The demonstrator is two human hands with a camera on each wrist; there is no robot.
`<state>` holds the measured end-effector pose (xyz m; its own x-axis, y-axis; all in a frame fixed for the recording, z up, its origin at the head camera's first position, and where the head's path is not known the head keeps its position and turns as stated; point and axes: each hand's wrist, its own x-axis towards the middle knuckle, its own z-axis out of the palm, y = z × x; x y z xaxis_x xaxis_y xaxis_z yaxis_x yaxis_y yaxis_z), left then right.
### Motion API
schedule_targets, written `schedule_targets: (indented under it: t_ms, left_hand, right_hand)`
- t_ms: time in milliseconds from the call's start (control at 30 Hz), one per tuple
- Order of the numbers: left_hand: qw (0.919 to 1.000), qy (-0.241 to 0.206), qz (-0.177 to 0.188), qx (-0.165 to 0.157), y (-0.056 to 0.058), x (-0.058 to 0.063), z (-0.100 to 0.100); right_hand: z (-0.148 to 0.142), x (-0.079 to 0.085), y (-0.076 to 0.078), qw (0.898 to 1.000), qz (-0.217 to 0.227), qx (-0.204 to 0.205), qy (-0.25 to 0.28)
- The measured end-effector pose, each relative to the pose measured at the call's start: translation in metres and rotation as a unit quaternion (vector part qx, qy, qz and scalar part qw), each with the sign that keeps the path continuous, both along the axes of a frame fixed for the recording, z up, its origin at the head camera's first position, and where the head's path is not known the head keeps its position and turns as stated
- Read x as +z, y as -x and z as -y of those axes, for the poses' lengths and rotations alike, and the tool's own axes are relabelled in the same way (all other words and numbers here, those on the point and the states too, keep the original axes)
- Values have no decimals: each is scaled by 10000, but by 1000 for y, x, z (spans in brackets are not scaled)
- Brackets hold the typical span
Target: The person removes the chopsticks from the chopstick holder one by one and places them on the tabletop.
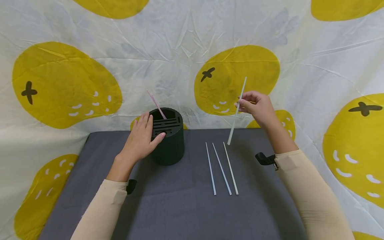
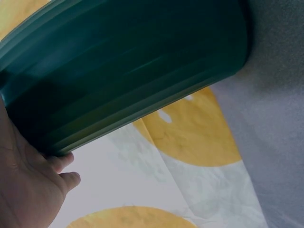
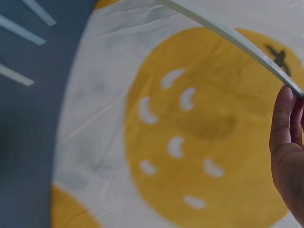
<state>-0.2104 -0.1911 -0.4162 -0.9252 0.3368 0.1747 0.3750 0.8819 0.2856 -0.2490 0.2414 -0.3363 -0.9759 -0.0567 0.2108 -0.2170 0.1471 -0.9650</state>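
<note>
My left hand [image 1: 136, 140] rests against the left side of a dark green utensil holder [image 1: 171, 151] with a slotted top. Its fingers lie nearly straight along the rim and its thumb reaches over the near edge. Pink chopsticks [image 1: 158, 106] lean out of the holder's back opening. Between thumb and fingertips my right hand [image 1: 260, 108] pinches a pale chopstick [image 1: 232, 128] around its middle, held at a slant with the thicker end down. Nearer me, two light blue chopsticks [image 1: 211, 171] and a cream chopstick [image 1: 230, 170] lie side by side on the table.
Dark grey cloth covers the table [image 1: 168, 206]. Right behind its far edge hangs a whitish curtain [image 1: 168, 40] printed with large yellow fruit. Black wrist straps with mounts [image 1: 265, 159] sit at the cuffs of both beige sleeves [image 1: 312, 196].
</note>
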Motion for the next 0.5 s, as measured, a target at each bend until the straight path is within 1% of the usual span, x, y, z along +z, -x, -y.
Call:
schedule_targets:
  t_ms: [100, 233, 333, 400, 500]
  left_hand:
    - [10000, -14, 21, 20, -1, 1, 1]
    - [10000, -31, 20, 11, -1, 1, 1]
    - [10000, -13, -13, 24, -1, 1, 2]
    - [10000, -18, -13, 31, -1, 1, 1]
    - [10000, -3, -11, 23, -2, 1, 1]
  right_hand:
    - [-14, -16, -4, 9987, 295, -25, -406]
    - [-30, -39, -7, 9931, 530, -31, -1043]
    - [-41, -59, -8, 9890, 679, -48, -1310]
    - [-48, -74, -9, 9870, 841, -17, -1372]
    - [-57, -97, -15, 9810, 1111, -3, -1590]
